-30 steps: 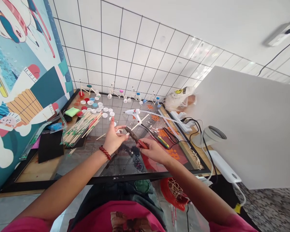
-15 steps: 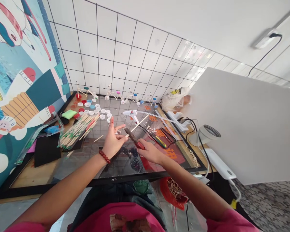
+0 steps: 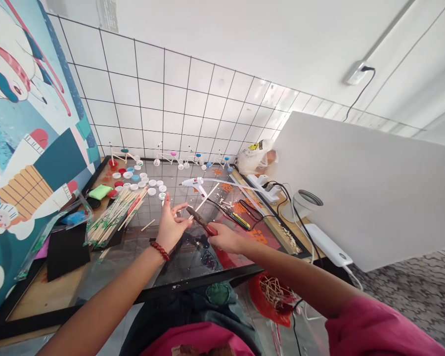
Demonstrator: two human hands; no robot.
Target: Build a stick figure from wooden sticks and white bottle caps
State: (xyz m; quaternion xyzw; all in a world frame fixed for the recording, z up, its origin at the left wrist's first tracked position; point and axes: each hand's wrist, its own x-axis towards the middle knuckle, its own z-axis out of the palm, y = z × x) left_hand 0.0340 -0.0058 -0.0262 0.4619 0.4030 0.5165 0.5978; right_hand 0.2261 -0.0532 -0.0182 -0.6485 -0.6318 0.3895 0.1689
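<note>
My left hand (image 3: 171, 228), with a red bead bracelet (image 3: 159, 250) at its wrist, pinches the near end of a thin wooden stick (image 3: 209, 196) by thumb and fingertip. Its index finger points up. In my right hand (image 3: 224, 238) are pliers (image 3: 198, 218) with red handles and dark jaws. The jaws lie across the stick close to my left fingertips; whether they bite into it is hard to see. Just beyond the hands, a white glue gun (image 3: 195, 184) rests on the glass tabletop (image 3: 174, 264).
Left lie a bundle of wooden sticks (image 3: 114, 217) and several bottle caps (image 3: 144, 182). Small stick-and-cap models (image 3: 174, 160) line the back. A yellow cutter (image 3: 242, 221), cables and a power strip (image 3: 267, 189) are right. Below the edge hangs a red bag (image 3: 257, 296) of sticks.
The camera view has turned, so the scene sits lower and farther left. Both hands keep nearly the same pose, with stick and pliers still held.
</note>
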